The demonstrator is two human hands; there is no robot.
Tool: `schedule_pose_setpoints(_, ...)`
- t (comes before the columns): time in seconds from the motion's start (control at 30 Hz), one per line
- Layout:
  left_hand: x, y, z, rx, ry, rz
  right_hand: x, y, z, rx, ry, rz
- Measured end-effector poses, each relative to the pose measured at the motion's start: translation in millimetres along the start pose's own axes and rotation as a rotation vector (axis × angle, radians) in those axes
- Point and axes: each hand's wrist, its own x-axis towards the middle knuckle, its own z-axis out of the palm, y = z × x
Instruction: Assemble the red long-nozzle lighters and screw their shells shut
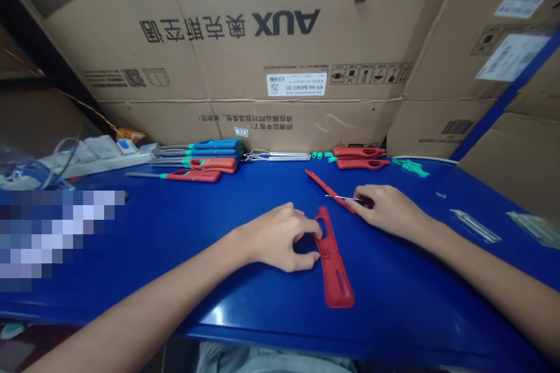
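A red lighter handle shell (336, 280), with a long opening at its top end, stands near the middle of the table. My left hand (284, 239) has its thumb and index finger pinched on the shell's left edge. Beyond it, a narrower red lighter handle half (322, 183) lies slanted, its near end at the fingertips of my right hand (385, 207). Those fingers are closed, and a thin silvery rod or wire (339, 196) sticks out from them across the red piece. What lies inside the right grip is partly hidden.
Finished-looking long lighters (210, 148), blue and red, lie stacked at the back left. Along the back sit metal tubes with wires (289, 157), red handles (361, 158) and green parts (411, 166). Clear bags (476, 226) lie right. Cardboard (227, 70) walls the back; a power strip (100, 154) stands left.
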Motion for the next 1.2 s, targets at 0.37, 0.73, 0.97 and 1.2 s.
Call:
schedule_pose_setpoints(0.37,-0.5,-12.7,-0.3,0.121,0.062,-0.012,-0.5,14.2,5.0,0.146,-0.031,-0.110)
schedule_pose_setpoints(0.73,-5.0,-21.9,-3.9,0.140,0.071,0.024,1.0,17.6,10.9,0.242,-0.010,-0.180)
schedule_pose_setpoints(0.97,-5.7,-22.0,-5.8,0.115,0.069,0.000,-2.8,13.5,8.1,0.224,0.070,-0.138)
schedule_pose_setpoints(1.2,-3.9,-21.9,-4.0,0.117,0.063,0.000,-11.6,-10.6,6.0,0.293,0.134,-0.209)
